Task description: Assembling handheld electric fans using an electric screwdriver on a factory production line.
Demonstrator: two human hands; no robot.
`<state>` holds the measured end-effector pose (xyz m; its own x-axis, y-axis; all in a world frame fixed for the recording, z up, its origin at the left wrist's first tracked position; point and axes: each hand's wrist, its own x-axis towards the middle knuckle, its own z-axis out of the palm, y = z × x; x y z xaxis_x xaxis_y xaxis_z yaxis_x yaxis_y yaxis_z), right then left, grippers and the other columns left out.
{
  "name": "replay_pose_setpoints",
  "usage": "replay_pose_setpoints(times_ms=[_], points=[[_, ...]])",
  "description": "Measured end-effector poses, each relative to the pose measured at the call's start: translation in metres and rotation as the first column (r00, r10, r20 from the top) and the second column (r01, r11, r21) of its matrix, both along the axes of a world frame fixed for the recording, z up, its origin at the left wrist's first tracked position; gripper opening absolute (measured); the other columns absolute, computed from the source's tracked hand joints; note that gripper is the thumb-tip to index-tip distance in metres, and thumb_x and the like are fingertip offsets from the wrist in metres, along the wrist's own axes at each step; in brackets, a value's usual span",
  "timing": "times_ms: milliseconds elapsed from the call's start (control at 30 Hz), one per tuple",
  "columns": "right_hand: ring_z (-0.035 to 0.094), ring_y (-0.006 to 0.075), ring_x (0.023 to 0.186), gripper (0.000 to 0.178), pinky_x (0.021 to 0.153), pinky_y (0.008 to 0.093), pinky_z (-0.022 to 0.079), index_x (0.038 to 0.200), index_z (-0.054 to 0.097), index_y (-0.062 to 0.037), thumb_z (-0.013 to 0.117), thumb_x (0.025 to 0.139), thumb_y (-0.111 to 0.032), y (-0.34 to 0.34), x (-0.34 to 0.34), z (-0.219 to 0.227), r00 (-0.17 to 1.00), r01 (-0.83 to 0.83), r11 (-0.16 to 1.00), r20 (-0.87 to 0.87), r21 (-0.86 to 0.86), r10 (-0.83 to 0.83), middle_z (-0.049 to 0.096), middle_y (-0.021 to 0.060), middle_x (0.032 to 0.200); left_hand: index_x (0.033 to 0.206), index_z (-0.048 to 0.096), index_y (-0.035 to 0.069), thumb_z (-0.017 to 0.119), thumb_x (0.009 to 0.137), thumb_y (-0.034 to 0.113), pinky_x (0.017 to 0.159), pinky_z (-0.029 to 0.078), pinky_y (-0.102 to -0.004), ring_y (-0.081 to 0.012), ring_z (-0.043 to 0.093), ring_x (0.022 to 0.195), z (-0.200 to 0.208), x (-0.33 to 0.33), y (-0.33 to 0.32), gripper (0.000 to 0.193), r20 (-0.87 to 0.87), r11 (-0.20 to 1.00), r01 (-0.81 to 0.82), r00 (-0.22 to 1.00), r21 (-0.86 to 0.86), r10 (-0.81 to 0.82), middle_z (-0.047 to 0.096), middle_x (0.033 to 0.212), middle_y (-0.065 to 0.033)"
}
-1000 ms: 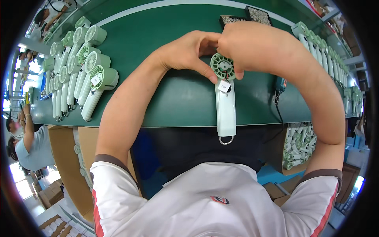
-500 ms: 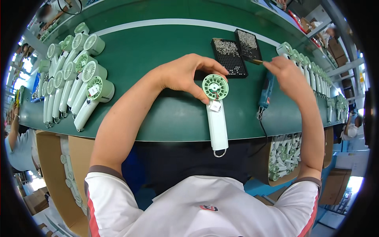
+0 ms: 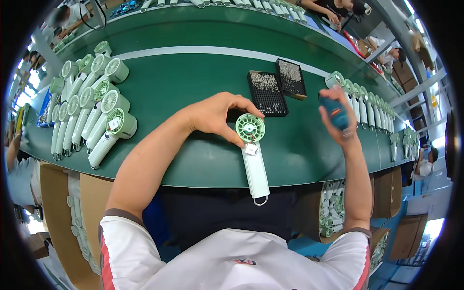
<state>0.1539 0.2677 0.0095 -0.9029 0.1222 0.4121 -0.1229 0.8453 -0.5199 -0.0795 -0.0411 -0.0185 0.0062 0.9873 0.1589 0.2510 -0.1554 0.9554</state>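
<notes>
My left hand (image 3: pixel 215 115) grips a pale green and white handheld fan (image 3: pixel 256 169) by its round head, thumb and fingers on either side. The fan's open face points up, showing the ribbed ring and some thin wires. A small white tag or connector (image 3: pixel 251 149) hangs where head meets handle. The handle points toward me, its metal loop past the table edge. To the right, my right hand (image 3: pixel 349 126) is closed around a teal electric screwdriver (image 3: pixel 333 111), both smeared by motion. The screwdriver's tip is too blurred to make out.
Two black trays (image 3: pixel 270 100) of small screws lie beyond the fan. Several similar fans (image 3: pixel 104 128) stand in rows at left, more (image 3: pixel 360 101) at right. Open cartons (image 3: pixel 58 217) with parts sit below the table. A person (image 3: pixel 333 12) works across the table.
My right hand has come back from beside the screw trays and picked up the screwdriver that lay on the table. My left hand still holds the fan. The whole view has shifted.
</notes>
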Motion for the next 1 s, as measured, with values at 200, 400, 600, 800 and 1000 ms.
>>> replay_pose_setpoints(times_ms=[200,400,600,800,1000], points=[[0.062,0.0416,0.114,0.05,0.113,0.0653,0.039,0.15,0.03,-0.0009,0.045,0.11,-0.027,-0.031,-0.069,0.043,0.702,-0.497,0.642,-0.706,-0.584,-0.098,0.063,0.0234,0.118,0.125,0.07,0.003,0.095,0.061,0.006,0.109,0.046,-0.0354,-0.0212,0.062,0.119,-0.003,0.003,0.002,0.068,0.002,0.999,-0.036,0.999,-0.004,0.036,0.067,0.126,-0.0095],[0.051,0.0183,0.06,0.036,0.052,0.0366,0.045,0.126,0.057,0.0023,0.059,0.101,-0.023,-0.057,-0.126,0.047,0.718,-0.411,0.549,-0.63,-0.728,-0.297,0.051,0.005,0.071,0.121,0.073,0.006,0.096,0.06,0.01,0.105,0.049,-0.0353,-0.0229,0.061,0.12,-0.004,-0.001,0.006,0.065,-0.095,0.993,-0.066,0.993,0.096,0.075,0.067,0.124,-0.0105],[0.051,0.018,0.051,0.029,0.046,0.0361,0.045,0.107,0.061,0.0076,0.064,0.1,-0.02,-0.065,-0.12,0.017,0.751,-0.345,0.569,-0.583,-0.747,-0.31,0.051,0.0055,0.064,0.121,0.073,0.005,0.095,0.06,0.014,0.103,0.049,-0.0345,-0.0225,0.061,0.116,-0.003,-0.001,0.006,0.066,-0.174,0.99,-0.073,0.98,0.119,0.093,0.07,0.117,-0.0103],[0.049,0.0152,0.043,0.025,0.038,0.0306,0.043,0.097,0.061,0.0015,0.064,0.102,-0.023,-0.094,-0.123,0.021,0.751,-0.197,0.538,-0.479,-0.82,-0.455,0.05,0.0038,0.059,0.123,0.07,0.0,0.096,0.058,0.006,0.106,0.048,-0.0342,-0.0197,0.061,0.116,-0.002,0.0,0.004,0.07,-0.155,0.996,-0.076,0.985,0.044,0.082,0.069,0.116,-0.01],[0.05,0.0145,0.043,0.026,0.039,0.0307,0.045,0.099,0.062,0.0036,0.064,0.102,-0.023,-0.096,-0.121,0.017,0.769,-0.199,0.567,-0.486,-0.8,-0.415,0.051,0.004,0.059,0.119,0.073,0.005,0.095,0.06,0.016,0.1,0.049,-0.0315,-0.0183,0.064,0.106,-0.006,0.002,0.006,0.064,-0.139,0.991,-0.112,0.983,0.079,0.122,0.071,0.11,-0.0066]])
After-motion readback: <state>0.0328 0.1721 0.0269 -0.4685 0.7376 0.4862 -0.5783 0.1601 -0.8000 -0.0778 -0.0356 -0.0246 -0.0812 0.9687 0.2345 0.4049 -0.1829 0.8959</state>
